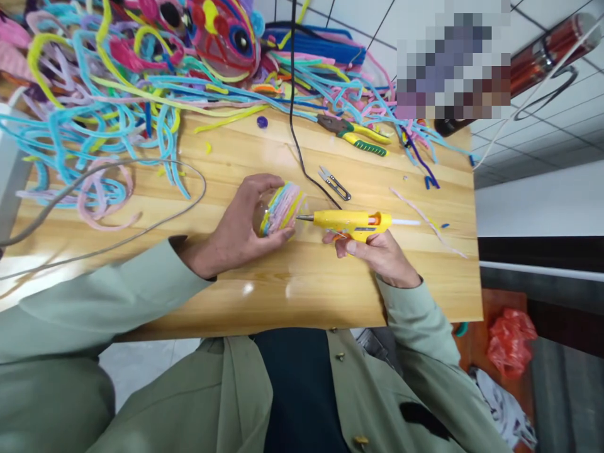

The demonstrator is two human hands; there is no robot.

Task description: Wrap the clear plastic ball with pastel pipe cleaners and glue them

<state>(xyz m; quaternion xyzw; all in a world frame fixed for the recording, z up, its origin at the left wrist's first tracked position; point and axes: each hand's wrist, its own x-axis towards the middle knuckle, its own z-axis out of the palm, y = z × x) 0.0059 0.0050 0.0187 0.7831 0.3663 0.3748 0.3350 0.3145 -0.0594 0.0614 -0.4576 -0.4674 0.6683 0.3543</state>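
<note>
A clear rounded object, partly covered with pink, lilac, yellow and teal fuzzy strips, is held in my left hand, thumb below and fingers above. My right hand is wrapped round the handle of a yellow glue gun. The gun's metal nozzle points left, at or very near the right side of the striped object; whether it touches cannot be made out. A white glue stick sticks out of the gun's back end. Small black-handled snips lie on the table just above the gun.
Fuzzy strips are heaped along the wooden table's far and left sides. Pliers lie beyond the snips. A black cord and a grey cable cross the table. A red flask is at the upper right.
</note>
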